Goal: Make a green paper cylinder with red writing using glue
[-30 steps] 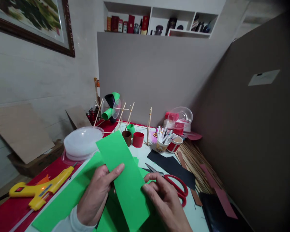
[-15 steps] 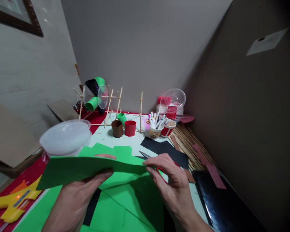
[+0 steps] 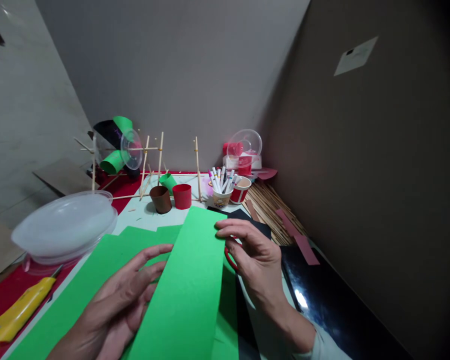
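Note:
A long green paper strip point(image 3: 189, 280) rises toward me, its near end cut off by the bottom of the view. My right hand point(image 3: 257, 255) pinches its upper right edge between thumb and fingers. Red loops of a pair of scissors point(image 3: 230, 259) show by that hand's thumb and fingers; the blades are hidden behind the strip. My left hand point(image 3: 127, 295) is open beside the strip's left edge, fingers apart, some fingertips passing close to or behind it. Beneath lie larger green sheets point(image 3: 93, 272).
A yellow glue gun point(image 3: 26, 305) and stacked clear plastic lids point(image 3: 63, 225) are at left. Behind stand a brown paper cup point(image 3: 160, 199), a red paper cup point(image 3: 182, 196), a stick frame point(image 3: 159, 160) and a cup of markers point(image 3: 222, 197). Wooden sticks point(image 3: 272, 207) and a shiny black object point(image 3: 322, 300) lie right.
The green strip has turned from lying crosswise to pointing away from me, its broad face now showing. My left hand has loosened its grip on it. The view has shifted right.

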Demonstrator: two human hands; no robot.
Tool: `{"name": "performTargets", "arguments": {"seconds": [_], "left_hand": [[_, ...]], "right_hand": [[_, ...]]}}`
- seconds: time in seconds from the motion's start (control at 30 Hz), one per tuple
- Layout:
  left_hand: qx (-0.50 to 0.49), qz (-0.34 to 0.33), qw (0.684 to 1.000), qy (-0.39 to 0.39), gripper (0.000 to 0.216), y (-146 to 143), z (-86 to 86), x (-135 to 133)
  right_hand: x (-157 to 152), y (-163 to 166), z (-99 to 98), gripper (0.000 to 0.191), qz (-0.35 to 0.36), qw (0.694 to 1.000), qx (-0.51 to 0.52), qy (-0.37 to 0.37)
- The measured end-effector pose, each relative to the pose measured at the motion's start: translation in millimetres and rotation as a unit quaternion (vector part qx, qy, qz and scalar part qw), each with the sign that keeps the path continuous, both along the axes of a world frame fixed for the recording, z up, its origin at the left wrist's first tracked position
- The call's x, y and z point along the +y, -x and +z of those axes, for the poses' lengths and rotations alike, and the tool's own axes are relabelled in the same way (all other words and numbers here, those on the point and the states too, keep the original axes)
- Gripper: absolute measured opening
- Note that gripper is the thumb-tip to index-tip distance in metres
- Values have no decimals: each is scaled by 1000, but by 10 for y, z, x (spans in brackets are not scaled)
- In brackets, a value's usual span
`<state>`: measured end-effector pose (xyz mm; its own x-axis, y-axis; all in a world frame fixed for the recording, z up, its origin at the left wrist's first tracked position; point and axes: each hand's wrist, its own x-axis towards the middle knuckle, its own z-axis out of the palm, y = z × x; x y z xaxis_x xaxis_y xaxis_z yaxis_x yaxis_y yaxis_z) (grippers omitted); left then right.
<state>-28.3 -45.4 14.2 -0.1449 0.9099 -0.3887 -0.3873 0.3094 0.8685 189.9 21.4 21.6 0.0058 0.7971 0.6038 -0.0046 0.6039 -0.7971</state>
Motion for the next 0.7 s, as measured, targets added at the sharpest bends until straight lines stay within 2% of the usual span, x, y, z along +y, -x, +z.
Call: {"name": "performTargets", "arguments": {"seconds": [0.1, 0.17, 0.27, 0.33, 0.4, 0.47, 0.6, 0.7], "left_hand": [[2, 24, 999, 37, 82, -107, 6, -109], [52, 28, 997, 51, 74, -195, 45, -156], [157, -30, 987, -16, 45, -301, 90, -162], [224, -53, 970, -73, 34, -323, 86, -137], [282, -69, 953, -88, 34, -312, 66, -110], [312, -71, 944, -77, 41, -295, 48, -92], [284, -13, 955, -90, 45, -290, 31, -73], [293, -32, 952, -89, 44, -294, 11, -71]], "right_hand": [[-25, 14, 12, 25, 25, 1000, -4, 9], [-51, 24, 17, 24, 50, 998, -16, 26], [-78, 36, 12, 19, 105, 991, 10, 79], [-70, 42, -3, 25, 141, 979, 77, 124], [-43, 45, -29, 34, 154, 964, 144, 159], [-15, 54, -58, 39, 163, 953, 169, 189], [-31, 109, -101, 44, 225, 931, 98, 270], [-100, 163, -114, 34, 252, 923, 18, 290]]}}
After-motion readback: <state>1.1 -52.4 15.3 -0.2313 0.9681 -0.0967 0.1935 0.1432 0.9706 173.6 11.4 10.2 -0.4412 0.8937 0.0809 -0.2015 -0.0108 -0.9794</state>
